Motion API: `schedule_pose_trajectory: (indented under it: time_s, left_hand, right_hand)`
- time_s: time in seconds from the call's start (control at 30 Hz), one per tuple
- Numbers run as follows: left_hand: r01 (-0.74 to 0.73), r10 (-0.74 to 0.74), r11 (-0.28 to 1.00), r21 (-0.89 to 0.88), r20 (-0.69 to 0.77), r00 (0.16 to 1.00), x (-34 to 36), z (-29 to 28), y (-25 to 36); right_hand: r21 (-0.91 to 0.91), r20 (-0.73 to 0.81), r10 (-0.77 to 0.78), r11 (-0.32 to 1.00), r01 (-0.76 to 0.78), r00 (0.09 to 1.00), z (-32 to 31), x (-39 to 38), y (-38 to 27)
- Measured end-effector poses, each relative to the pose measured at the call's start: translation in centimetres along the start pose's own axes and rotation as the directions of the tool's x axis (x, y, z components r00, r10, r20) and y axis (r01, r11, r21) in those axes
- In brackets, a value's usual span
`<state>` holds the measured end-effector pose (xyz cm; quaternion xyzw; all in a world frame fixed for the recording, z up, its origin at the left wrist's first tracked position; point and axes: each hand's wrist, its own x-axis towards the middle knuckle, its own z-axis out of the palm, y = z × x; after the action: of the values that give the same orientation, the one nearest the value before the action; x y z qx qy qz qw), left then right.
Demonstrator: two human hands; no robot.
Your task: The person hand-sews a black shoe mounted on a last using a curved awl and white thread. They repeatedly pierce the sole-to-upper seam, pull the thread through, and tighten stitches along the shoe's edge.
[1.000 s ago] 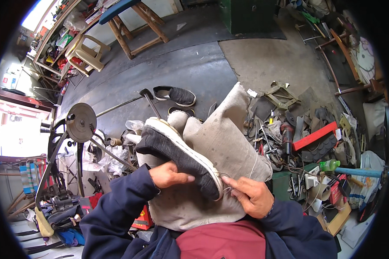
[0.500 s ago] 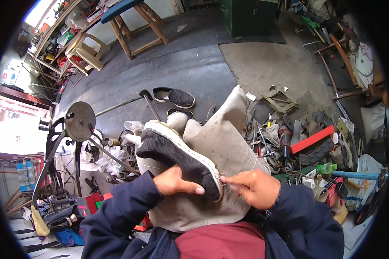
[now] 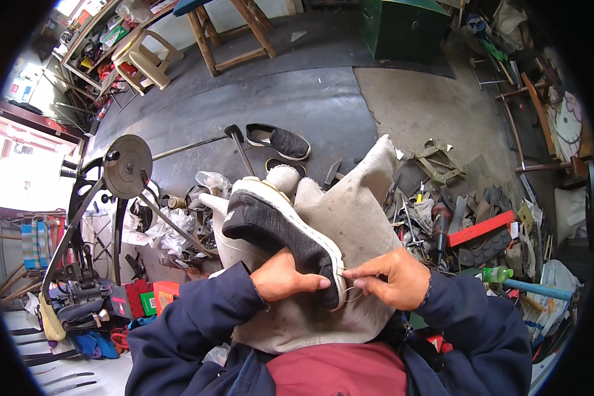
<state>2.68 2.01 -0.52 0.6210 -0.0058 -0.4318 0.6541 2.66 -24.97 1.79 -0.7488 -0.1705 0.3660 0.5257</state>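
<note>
A black slip-on shoe (image 3: pixel 270 221) with a thick white sole lies on its side across my lap, its sole edge facing right. My left hand (image 3: pixel 285 277) grips it near the toe, thumb pressed on the dark upper and fingers tucked underneath out of sight. At the sole's right edge, my right hand (image 3: pixel 393 277) pinches a thin pale thread (image 3: pixel 354 290), which loops below the fingertips beside the toe. Whether a needle is also in this pinch is too small to tell. A light grey cloth (image 3: pixel 340 211) covers my lap under the shoe.
Another dark slip-on shoe (image 3: pixel 278 141) lies on the floor ahead. A hand-cranked machine with a round wheel (image 3: pixel 128 166) stands at left. Tools, a drill (image 3: pixel 440 221) and a red bar (image 3: pixel 480 228) clutter the right. A green box (image 3: pixel 406 30) stands at the back.
The view has shifted, so the surroundings sit a little differently. My right fingers remain pinched at the sole's edge, slightly closer to it, and the left hand keeps its grip on the shoe.
</note>
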Motion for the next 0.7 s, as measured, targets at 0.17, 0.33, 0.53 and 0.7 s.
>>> schedule_pose_trajectory:
  time_s: [0.17, 0.33, 0.53, 0.7]
  left_hand:
    - [-0.011, 0.013, 0.999, -0.046, 0.047, 0.999, 0.0, -0.4, -0.4]
    - [-0.018, 0.020, 0.999, -0.033, 0.061, 0.998, -0.1, -0.6, -0.6]
    - [-0.046, 0.045, 0.998, 0.043, 0.028, 0.999, 0.0, -0.4, -0.5]
    - [-0.052, 0.055, 0.993, 0.102, -0.027, 0.998, 0.1, 0.2, -0.3]
  right_hand:
    - [0.101, 0.033, -0.076, 0.992, 0.073, 0.997, -0.5, 0.2, 1.5]
    - [0.248, 0.176, -0.025, 0.968, -0.020, 0.984, -1.7, 1.0, 2.6]
    - [0.205, 0.209, 0.002, 0.978, -0.045, 0.978, -2.0, 1.2, 2.4]
    - [0.038, 0.178, -0.019, 0.999, 0.012, 0.984, -1.8, 1.5, 2.1]
